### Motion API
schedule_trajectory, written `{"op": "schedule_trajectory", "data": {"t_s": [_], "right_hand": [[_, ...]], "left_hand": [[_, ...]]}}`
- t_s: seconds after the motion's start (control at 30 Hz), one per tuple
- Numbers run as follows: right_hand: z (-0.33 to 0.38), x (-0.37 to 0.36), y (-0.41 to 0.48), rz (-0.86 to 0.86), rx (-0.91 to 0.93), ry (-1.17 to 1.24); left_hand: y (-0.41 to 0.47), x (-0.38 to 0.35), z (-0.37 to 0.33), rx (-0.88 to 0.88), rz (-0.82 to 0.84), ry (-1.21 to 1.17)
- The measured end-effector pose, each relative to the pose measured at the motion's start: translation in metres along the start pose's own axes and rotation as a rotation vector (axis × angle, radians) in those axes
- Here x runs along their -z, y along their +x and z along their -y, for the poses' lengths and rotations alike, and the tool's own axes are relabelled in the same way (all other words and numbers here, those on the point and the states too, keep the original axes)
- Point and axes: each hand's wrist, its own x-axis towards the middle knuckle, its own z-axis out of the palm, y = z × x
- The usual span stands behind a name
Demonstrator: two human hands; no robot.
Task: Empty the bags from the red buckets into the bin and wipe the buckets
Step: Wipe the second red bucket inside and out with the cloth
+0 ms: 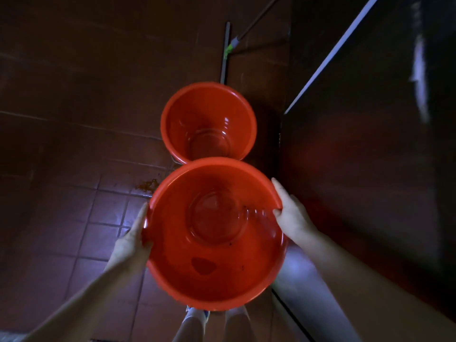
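Dim room, floor of reddish-brown tiles (74,213) with pale glare on the tiles near centre-left; dark wall (370,169) along the 3 o'clock side.

Item 1: near red bucket (217,272), at 6 o'clock, held above the floor, mouth up toward the camera. No bag inside; small dark specks on the inner wall; a darker oval patch low on the near inner side.

Item 2: left hand (134,240), at 8 o'clock, closed on the bucket's left rim, fingers running up the outside.

Item 3: right hand (290,213), at 4 o'clock, clasping the right rim, thumb over the edge, fingertips curled inside.

Item 4: far red bucket (209,114), at 12 o'clock from the held one, standing on the floor, also without a bag; rims overlap in view, contact cannot be told.

Item 5: brown stain (148,185) on tiles, at 10 o'clock from the near bucket.

Item 6: long-handled floor tool (230,46), grey bar with green joint, beyond the far bucket.
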Motion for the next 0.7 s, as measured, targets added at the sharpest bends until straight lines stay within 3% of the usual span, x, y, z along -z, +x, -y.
{"op": "schedule_trajectory", "data": {"t_s": [0.27, 0.47, 0.7], "right_hand": [[0.092, 0.150, -0.124, -0.056, 0.156, 0.152], [0.134, 0.281, -0.209, -0.197, 0.354, 0.262], [0.103, 0.406, -0.307, -0.496, 0.488, 0.380]], "left_hand": [[-0.106, 0.168, -0.059, -0.235, -0.264, -0.023], [-0.182, 0.280, -0.121, -0.447, -0.437, -0.121], [-0.323, 0.316, -0.242, -0.705, -0.692, -0.227]]}}
